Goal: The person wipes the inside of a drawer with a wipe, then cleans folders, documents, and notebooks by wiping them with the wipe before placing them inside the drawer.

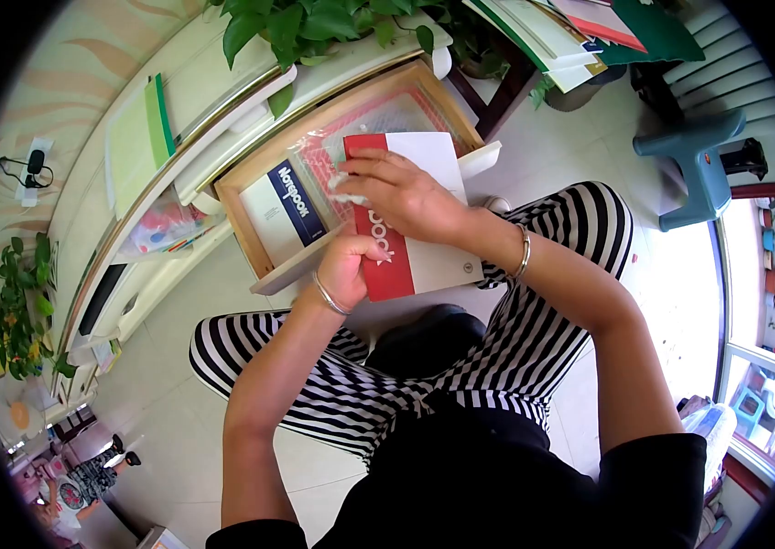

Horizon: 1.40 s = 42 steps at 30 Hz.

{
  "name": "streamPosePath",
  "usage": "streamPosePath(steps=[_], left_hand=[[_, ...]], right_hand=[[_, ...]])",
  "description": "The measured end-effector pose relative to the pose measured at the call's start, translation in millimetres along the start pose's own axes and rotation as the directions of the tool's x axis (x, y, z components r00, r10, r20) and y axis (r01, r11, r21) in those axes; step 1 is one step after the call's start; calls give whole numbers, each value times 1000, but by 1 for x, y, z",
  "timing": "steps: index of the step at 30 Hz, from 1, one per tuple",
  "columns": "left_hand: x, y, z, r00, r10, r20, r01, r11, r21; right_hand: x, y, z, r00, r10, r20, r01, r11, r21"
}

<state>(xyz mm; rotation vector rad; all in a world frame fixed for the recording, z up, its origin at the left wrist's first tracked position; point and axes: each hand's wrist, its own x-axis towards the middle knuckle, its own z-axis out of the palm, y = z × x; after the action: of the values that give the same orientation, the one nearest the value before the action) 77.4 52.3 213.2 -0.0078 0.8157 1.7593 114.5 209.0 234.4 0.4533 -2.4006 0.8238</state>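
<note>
A red and white book [428, 265] is held above the front of an open wooden drawer [245, 233]. My left hand [351, 268] grips its lower left edge, thumb on the red cover. Over the upper part of the cover lies my right hand [401, 194], its fingers closed on a crumpled white tissue [348, 189]. Inside the drawer, a white and dark blue notebook [284, 212] rests at the left. Beside it is a clear plastic sleeve with a red pattern [314, 146], partly hidden by the book.
Green folders [138, 146] lie on the white desk top [200, 87], near a leafy plant [314, 23]. More papers [547, 41] are at the upper right. A blue stool [694, 169] stands at the right. Another person [85, 485] is at the far lower left.
</note>
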Motion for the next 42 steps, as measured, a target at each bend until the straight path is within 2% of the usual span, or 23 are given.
streamPosePath(steps=[5, 7, 8, 10, 11, 13, 15, 16, 19, 21, 22, 24, 26, 28, 29, 33, 34, 36, 39, 40, 42], left_hand=[[-5, -3, 12, 999, -35, -4, 35, 999, -14], [-4, -4, 8, 1000, -25, -11, 25, 1000, 18], [-4, -3, 7, 1000, -26, -12, 26, 999, 18], [-6, 1, 7, 995, 75, -69, -66, 989, 130], [-6, 3, 9, 995, 76, -72, -67, 989, 129], [-6, 7, 14, 985, 112, -128, -109, 994, 32], [-7, 11, 19, 982, 150, -115, -147, 989, 33], [-4, 13, 19, 979, 138, -149, -145, 989, -38], [2, 19, 14, 977, 127, -169, -152, 978, -144], [7, 24, 0, 970, 218, -106, -237, 946, -222], [10, 27, -4, 960, 225, -166, -261, 935, -238], [9, 29, -11, 965, 214, -153, -247, 935, -253], [9, 27, -11, 971, 197, -138, -227, 937, -265], [5, 21, -7, 974, 180, -136, -198, 970, -141], [4, 19, -3, 976, 174, -132, -192, 971, -140], [-1, 18, 14, 981, 143, -131, -157, 983, -99], [-2, 18, 14, 979, 156, -134, -169, 981, -90], [-3, 20, 13, 975, 173, -143, -186, 979, -83], [-2, 24, 11, 957, 246, -153, -261, 961, -90], [-2, 26, 13, 950, 260, -176, -282, 953, -114], [2, 28, 7, 936, 281, -210, -316, 936, -155]], right_hand=[[8, 22, 0, 988, 97, -123, -106, 992, -67], [7, 35, -2, 965, 225, -133, -235, 970, -68], [6, 40, -1, 916, 374, -145, -380, 925, -19], [3, 48, -3, 895, 424, -141, -430, 902, -20], [2, 50, -3, 872, 470, -136, -477, 879, -21], [1, 49, 0, 874, 472, -111, -477, 879, -15], [-1, 44, 6, 944, 303, -130, -306, 952, -3], [0, 37, 7, 944, 304, -128, -306, 952, -1], [2, 2, 6, 979, 205, -11, -205, 978, 37], [-6, -14, 8, 985, 169, 16, -170, 983, 69], [-9, -20, 8, 985, 169, 16, -170, 983, 70], [-13, -27, 6, 988, 107, 115, -119, 988, 98], [-13, -19, 8, 990, 128, 52, -132, 988, 80], [-8, -5, 6, 985, 169, -27, -168, 985, 34], [-4, 5, 3, 981, 189, -45, -189, 982, 7], [4, 41, 0, 933, 309, -187, -320, 947, -31], [4, 47, -1, 933, 308, -186, -319, 947, -29], [2, 56, 1, 877, 454, -159, -457, 889, 17], [-2, 49, 4, 854, 512, -90, -508, 859, 64], [-4, 47, 7, 856, 510, -87, -506, 860, 64], [-8, 42, 14, 915, 397, -76, -393, 918, 64]])
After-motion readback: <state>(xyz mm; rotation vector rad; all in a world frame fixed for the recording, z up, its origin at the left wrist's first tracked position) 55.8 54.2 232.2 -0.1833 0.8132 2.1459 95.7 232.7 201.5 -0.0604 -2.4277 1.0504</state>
